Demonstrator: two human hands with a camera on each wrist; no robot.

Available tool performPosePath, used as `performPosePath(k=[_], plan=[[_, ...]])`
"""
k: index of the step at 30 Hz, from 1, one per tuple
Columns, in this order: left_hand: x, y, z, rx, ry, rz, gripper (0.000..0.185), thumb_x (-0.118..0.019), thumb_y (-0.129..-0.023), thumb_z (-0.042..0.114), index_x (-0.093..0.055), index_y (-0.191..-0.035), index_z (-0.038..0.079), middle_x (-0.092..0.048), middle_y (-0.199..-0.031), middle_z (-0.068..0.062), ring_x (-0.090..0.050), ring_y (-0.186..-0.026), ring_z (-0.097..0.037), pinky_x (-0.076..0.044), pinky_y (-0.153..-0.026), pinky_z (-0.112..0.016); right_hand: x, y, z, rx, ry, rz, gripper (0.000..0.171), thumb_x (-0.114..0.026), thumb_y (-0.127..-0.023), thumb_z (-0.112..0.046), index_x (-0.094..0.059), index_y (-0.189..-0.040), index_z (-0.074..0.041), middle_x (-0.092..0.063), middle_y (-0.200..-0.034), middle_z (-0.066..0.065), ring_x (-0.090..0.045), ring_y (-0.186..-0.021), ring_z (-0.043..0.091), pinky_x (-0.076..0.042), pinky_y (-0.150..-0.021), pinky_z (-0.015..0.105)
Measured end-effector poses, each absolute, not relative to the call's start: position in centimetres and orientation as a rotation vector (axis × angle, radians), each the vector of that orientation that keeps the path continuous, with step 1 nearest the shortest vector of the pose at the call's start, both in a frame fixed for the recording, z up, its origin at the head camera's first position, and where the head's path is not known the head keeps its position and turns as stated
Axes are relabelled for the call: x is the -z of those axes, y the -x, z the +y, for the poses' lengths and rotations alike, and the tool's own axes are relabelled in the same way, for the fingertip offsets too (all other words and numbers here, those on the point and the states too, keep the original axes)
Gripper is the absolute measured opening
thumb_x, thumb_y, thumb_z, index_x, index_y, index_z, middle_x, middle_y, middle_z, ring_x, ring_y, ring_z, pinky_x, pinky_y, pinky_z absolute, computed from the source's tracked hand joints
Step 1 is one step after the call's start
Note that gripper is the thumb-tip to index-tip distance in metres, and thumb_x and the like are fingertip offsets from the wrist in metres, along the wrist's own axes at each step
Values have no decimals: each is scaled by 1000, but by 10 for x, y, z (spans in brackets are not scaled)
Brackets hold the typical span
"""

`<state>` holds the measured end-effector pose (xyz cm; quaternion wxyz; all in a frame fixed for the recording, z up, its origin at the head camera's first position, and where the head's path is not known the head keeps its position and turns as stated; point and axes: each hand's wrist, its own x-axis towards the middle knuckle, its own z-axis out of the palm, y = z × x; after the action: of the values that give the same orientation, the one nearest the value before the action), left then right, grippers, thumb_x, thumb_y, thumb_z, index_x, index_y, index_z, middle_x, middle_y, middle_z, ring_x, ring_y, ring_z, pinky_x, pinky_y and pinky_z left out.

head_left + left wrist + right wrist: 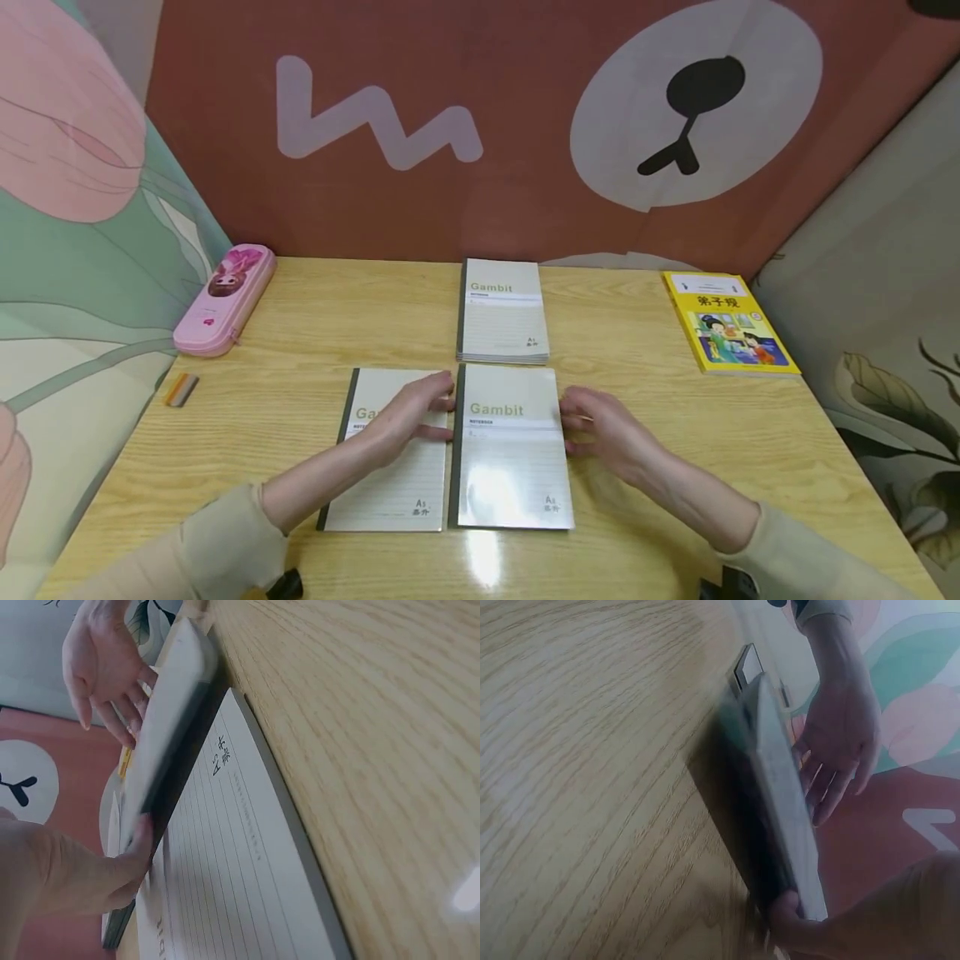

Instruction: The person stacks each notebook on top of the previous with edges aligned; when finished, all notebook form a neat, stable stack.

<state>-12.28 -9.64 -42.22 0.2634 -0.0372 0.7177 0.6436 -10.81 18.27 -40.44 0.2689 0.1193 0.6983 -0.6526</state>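
Glossy flat notebook (512, 446) on grained wood table (300, 333), left hand (415, 408) & right hand (600, 427) grips pinching its edges.

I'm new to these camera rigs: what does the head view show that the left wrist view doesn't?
Only the head view shows the pink pencil case, the yellow picture book and the far pale Gambit notebook stack. Only the left wrist view shows the glossy pale notebook lifted off the wooden table. Both show the left hand and right hand at its edges, beside the lined notebook.
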Motion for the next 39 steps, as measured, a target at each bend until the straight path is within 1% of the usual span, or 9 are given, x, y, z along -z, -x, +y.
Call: performPosePath(k=[2, 3, 5, 8, 14, 20, 25, 31, 39], plan=[[422, 123, -97, -1711, 98, 1959, 59, -47, -106, 25, -35, -157, -3, -58, -144, -26, -67, -118, -34, -62, -93, -40, 404, 109, 183, 1727, -299, 1905, 24, -47, -107, -23, -62, -114, -7, -64, -114, 9, -58, -104, 19, -52, -85, 33], [422, 123, -98, -1696, 83, 1967, 58, -50, -105, 21, -37, -156, -3, -63, -138, -24, -70, -110, -29, -62, -93, -38, 404, 108, 183, 1712, -295, 1916, 29, -47, -106, -21, -62, -125, -3, -66, -121, 12, -58, -105, 19, -52, -86, 34], [421, 123, -99, -1666, 35, 1994, 59, -54, -103, 14, -38, -156, -1, -68, -131, -21, -72, -99, -21, -61, -93, -36, 402, 106, 182, 1683, -282, 1940, 46, -49, -106, -17, -48, -147, 2, -58, -142, 19, -56, -116, 21, -54, -93, 38], [417, 124, -103, -1629, -40, 2027, 61, -57, -101, 12, -37, -157, -1, -65, -134, -19, -72, -96, -18, -61, -92, -35, 398, 105, 180, 1659, -236, 1990, 64, -49, -105, -13, -23, -162, 2, -38, -158, 26, -49, -131, 27, -52, -104, 45], [398, 137, -107, -1614, -101, 2028, 71, -59, -102, 13, -24, -163, 3, -52, -142, -21, -71, -102, -21, -64, -87, -35, 383, 120, 180, 1701, -126, 2044, 74, -54, -102, -9, -16, -166, -12, -49, -136, 16, -57, -109, 16, -54, -93, 32], [379, 164, -109, -1662, -176, 1996, 80, -60, -102, 11, -13, -167, 16, -52, -132, -18, -69, -96, -18, -64, -84, -34, 367, 152, 183, 1825, -86, 1989, 75, -52, -102, -6, -15, -167, -19, -51, -128, 7, -58, -102, 11, -53, -89, 27], [365, 194, -106, -1700, -203, 2053, 79, -59, -102, 9, -14, -167, 18, -54, -135, -15, -68, -93, -17, -63, -84, -32, 358, 182, 183, 1965, -80, 1867, 72, -49, -104, -4, -17, -167, -20, -59, -120, -1, -60, -98, 10, -49, -91, 29], [362, 224, -95, -1740, -110, 2125, 73, -57, -104, 11, -19, -166, 19, -50, -143, -13, -64, -108, -21, -60, -95, -35, 354, 217, 184, 2126, -125, 1770, 62, -48, -106, -5, -27, -164, -15, -68, -105, -7, -59, -93, 8, -45, -92, 29], [368, 250, -85, -1881, 38, 2113, 63, -54, -105, 11, -30, -163, 10, -45, -155, -12, -56, -132, -25, -52, -112, -40, 363, 252, 177, 2369, -249, 1625, 55, -44, -105, 0, -36, -159, -6, -58, -129, -3, -59, -104, 8, -46, -90, 24]])
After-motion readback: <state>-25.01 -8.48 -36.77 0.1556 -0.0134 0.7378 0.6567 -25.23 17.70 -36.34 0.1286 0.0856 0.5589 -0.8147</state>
